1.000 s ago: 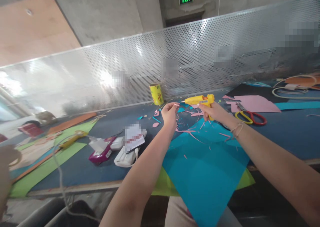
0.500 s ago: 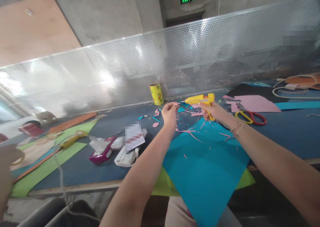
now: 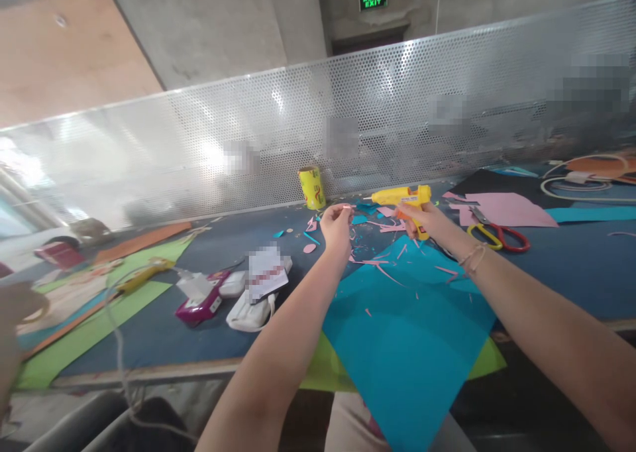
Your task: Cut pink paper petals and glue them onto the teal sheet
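Observation:
My right hand [image 3: 418, 219] is wrapped round the handle of a yellow hot glue gun [image 3: 395, 195], with the orange trigger showing by the fingers. The nozzle points left, a short gap from my left hand [image 3: 336, 223]. That hand is closed in a pinch, with a tiny pale pink paper piece [image 3: 348, 208] at the fingertips; its shape is too small to tell. Below both hands lies a large blue paper sheet [image 3: 407, 326], hanging over the table edge and strewn with pink paper strips [image 3: 390, 274]. A light green sheet [image 3: 328, 366] shows beneath it.
Scissors [image 3: 499, 233] with yellow and red handles lie by pink paper [image 3: 517, 208] on the right. A yellow roll [image 3: 311, 188] stands at the perforated metal divider [image 3: 278, 140]. Left are a purple power strip [image 3: 199, 309], white chargers [image 3: 251, 311], another glue gun [image 3: 142, 276] and a person's arm [image 3: 20, 333].
The glue gun in my right hand has shifted slightly right, its nozzle drawing away from my left fingertips. More of the orange trigger shows now. My left hand has barely moved.

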`<state>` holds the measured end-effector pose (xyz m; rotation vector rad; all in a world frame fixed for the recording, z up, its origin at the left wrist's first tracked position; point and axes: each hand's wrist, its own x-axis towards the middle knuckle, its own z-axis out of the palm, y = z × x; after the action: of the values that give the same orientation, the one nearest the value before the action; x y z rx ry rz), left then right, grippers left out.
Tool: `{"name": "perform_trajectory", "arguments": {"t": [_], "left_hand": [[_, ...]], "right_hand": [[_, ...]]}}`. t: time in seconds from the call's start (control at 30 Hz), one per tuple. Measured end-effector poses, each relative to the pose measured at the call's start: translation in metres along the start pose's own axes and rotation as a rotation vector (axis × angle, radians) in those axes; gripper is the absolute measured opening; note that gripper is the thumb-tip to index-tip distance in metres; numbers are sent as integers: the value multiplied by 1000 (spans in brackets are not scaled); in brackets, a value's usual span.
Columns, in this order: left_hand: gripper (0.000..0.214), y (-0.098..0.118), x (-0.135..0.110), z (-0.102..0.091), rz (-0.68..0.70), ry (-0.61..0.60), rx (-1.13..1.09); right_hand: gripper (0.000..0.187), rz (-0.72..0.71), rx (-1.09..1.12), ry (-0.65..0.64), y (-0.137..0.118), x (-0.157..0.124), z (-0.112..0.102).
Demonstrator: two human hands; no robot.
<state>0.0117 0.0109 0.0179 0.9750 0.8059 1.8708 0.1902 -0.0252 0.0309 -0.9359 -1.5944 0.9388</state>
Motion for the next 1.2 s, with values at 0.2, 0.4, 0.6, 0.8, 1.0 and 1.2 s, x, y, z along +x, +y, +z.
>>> {"name": "perform_trajectory", "arguments": {"t": [0.2, 0.4, 0.6, 0.8, 1.0, 1.2], "left_hand": [[3, 0, 1, 0, 2, -2, 11], [3, 0, 3, -2, 52, 19, 64], [4, -3, 5, -4, 166, 20, 169], [7, -4, 2, -5, 212, -13, 197], [8, -4, 2, -5, 210, -16, 201], [7, -3, 2, -4, 191, -5, 206]], "right_hand": [[28, 65, 79, 10, -7, -5, 4], [22, 95, 213, -64, 5, 3, 2], [14, 160, 185, -43, 5, 3, 3], [31, 189, 157, -49, 5, 3, 6], [36, 170, 126, -124, 15, 10, -2], [40, 158, 33, -160, 20, 12, -5]]}}
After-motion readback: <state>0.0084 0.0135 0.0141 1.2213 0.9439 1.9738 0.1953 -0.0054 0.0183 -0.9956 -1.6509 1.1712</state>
